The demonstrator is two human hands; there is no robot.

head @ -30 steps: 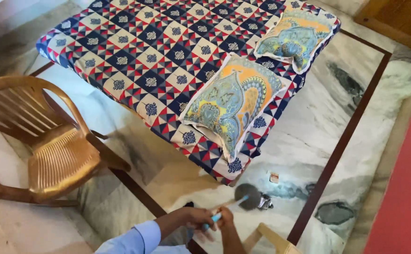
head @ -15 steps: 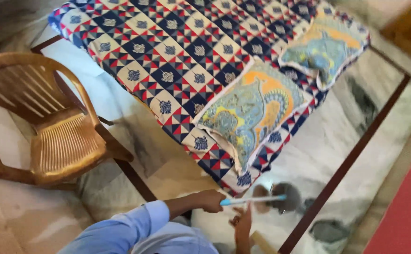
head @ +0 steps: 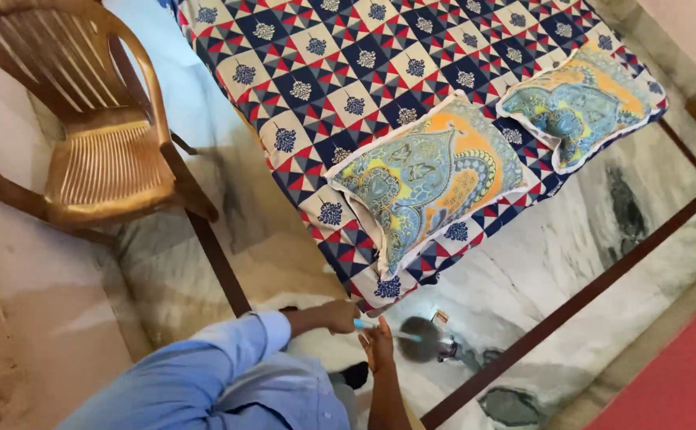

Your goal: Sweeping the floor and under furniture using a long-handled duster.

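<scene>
Patterned pillows (head: 431, 171), two, hands (head: 340, 316), two

Single head-worn camera, high up, tilted steeply down and forward. The person's own sleeve (head: 228, 358) and hands sit near at the bottom edge. Farther off: the floor (head: 555, 263), the bed (head: 380, 72) across the top, the chair (head: 93, 151) upper left. No second view.

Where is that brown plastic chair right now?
The brown plastic chair stands at the upper left of the head view, on the marble floor, left of the patterned bed.
</scene>
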